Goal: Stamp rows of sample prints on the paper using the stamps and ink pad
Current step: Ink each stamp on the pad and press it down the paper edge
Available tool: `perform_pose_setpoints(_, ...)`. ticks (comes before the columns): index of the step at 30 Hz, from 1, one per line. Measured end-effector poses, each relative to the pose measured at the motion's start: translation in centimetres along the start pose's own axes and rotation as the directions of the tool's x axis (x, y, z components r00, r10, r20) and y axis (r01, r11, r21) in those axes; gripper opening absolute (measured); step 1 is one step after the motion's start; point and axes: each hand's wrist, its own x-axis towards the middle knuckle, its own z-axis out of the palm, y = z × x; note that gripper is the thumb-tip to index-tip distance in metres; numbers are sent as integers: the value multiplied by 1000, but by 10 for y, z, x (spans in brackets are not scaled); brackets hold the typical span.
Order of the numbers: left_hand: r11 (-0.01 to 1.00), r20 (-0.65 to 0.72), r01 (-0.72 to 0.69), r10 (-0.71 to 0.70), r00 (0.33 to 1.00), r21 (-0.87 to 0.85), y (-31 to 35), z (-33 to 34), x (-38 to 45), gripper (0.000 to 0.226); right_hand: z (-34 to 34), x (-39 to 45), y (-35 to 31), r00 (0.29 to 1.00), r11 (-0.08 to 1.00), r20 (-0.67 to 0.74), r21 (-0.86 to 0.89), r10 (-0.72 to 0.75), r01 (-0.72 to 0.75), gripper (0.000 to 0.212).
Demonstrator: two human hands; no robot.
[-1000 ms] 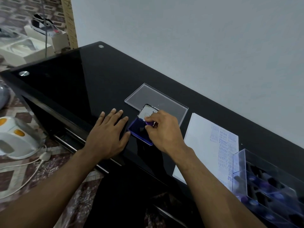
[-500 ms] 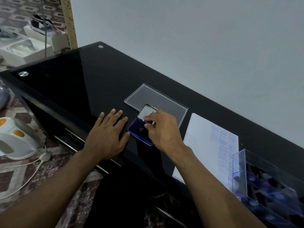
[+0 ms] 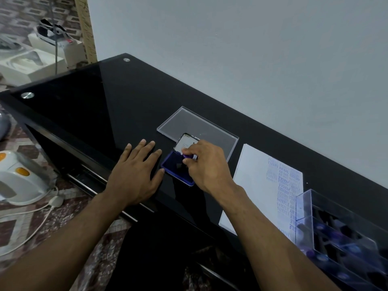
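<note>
On the black glass table (image 3: 94, 97), the blue ink pad (image 3: 175, 168) lies open near the middle; the right hand (image 3: 206, 164) pinches a purple stamp (image 3: 187, 155) over it. The left hand (image 3: 136, 173) rests flat, fingers straight, just left of the pad. The stamped paper (image 3: 256, 181) lies right, beside a clear stamp box (image 3: 304, 206)

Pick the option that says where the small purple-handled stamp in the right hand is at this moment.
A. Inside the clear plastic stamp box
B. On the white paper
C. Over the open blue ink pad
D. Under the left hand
C: the right hand pinches the small purple-handled stamp over the open blue ink pad, well apart from the white paper; whether the stamp face touches the ink is hidden.
</note>
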Motion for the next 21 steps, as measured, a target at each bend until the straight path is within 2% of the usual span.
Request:
perform_pose_setpoints(14, 1000, 64, 2, 0, 998, -31, 0, -7, 4, 80, 3, -11, -2, 998, 1000, -64, 23, -11, 12, 25)
perform_pose_setpoints(18, 997, 30, -2, 5, 1000, -81, 10, -16, 9, 80, -2, -25, 6, 987, 991, -160, 130, 1, 20, 26)
perform_pose_setpoints(21, 994, 11, -67, 68, 998, -91, 31, -22, 16, 77, -10, -34, 26, 958, 987, -285, 160, 39, 8, 26)
